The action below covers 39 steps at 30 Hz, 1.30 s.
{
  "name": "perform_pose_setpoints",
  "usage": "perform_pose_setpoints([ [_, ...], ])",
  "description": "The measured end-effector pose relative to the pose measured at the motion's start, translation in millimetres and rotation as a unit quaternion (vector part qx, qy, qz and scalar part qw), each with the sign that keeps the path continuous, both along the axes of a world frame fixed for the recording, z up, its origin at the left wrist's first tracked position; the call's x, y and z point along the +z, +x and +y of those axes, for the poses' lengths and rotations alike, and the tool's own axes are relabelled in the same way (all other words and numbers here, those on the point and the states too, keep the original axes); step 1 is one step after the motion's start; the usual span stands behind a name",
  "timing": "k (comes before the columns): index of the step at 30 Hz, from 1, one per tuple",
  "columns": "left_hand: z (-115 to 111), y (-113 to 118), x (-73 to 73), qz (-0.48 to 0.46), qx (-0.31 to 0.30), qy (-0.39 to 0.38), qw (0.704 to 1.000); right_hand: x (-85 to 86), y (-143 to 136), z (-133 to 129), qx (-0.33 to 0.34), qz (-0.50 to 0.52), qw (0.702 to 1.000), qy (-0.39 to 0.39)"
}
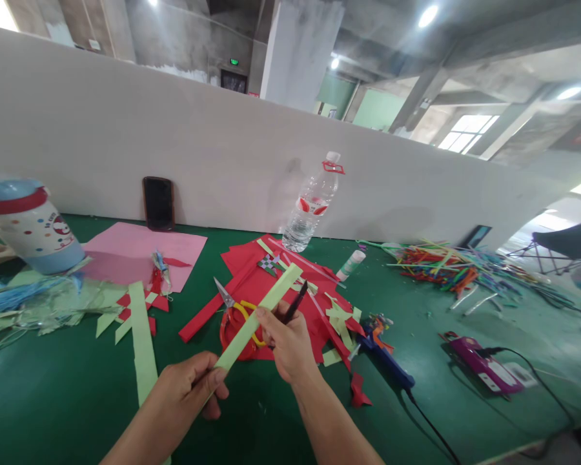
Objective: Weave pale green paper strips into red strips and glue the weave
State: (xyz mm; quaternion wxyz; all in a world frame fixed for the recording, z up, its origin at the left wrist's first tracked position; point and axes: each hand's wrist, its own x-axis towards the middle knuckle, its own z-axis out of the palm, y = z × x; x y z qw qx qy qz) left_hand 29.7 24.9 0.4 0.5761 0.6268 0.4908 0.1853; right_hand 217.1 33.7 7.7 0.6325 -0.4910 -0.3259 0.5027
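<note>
A light green paper strip [242,339] runs slantwise between my two hands. My left hand [191,391] pinches its lower end between thumb and fingers. Further up, my right hand [288,342] grips the same strip under the thumb and also holds a dark pen [297,302], tip pointing up. Partly behind the strip and my right hand lie scissors with red and yellow handles [229,332]. Under them spread red paper sheets [319,323]. Another green strip [142,342] lies flat to the left of my left hand.
A water bottle [310,213] and a glue stick [351,265] stand behind the red paper. Right of it are a blue corded glue gun [387,361], a purple device [487,365] and colourful strips [440,265]. Leftward are pink paper [121,248], a phone [159,203] and a cup [33,226].
</note>
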Motion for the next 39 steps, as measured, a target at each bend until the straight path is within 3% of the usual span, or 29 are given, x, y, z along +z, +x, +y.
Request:
perform_pose_setpoints([
  [5, 0, 0, 2.8, 0.003, 0.026, 0.009, 1.0, 2.6, -4, -3, 0.032, 0.016, 0.999, 0.001],
  [9, 2, -2, 3.1, -0.046, 0.03, -0.014, 0.998, 1.4, -15, -9, 0.176, -0.007, 0.984, -0.01],
  [11, 3, -3, 2.2, -0.064, 0.038, -0.021, 0.997, -1.9, -21, -10, 0.215, -0.026, 0.976, -0.011],
  [20, 5, -3, -1.1, -0.006, 0.048, 0.003, 0.999, -1.8, -11, -5, 0.102, -0.058, 0.993, -0.014],
  [32, 5, -6, -7.0, -0.009, -0.014, 0.001, 1.0, -1.3, -8, -4, 0.078, -0.062, 0.995, -0.009],
  [35, 3, -5, -6.2, -0.022, 0.001, 0.01, 1.0, 1.0, -9, -5, 0.086, -0.062, 0.994, -0.007],
  [39, 2, -3, -5.1, -0.026, 0.02, 0.027, 0.999, 2.9, -12, -7, 0.174, -0.057, 0.983, -0.007],
])
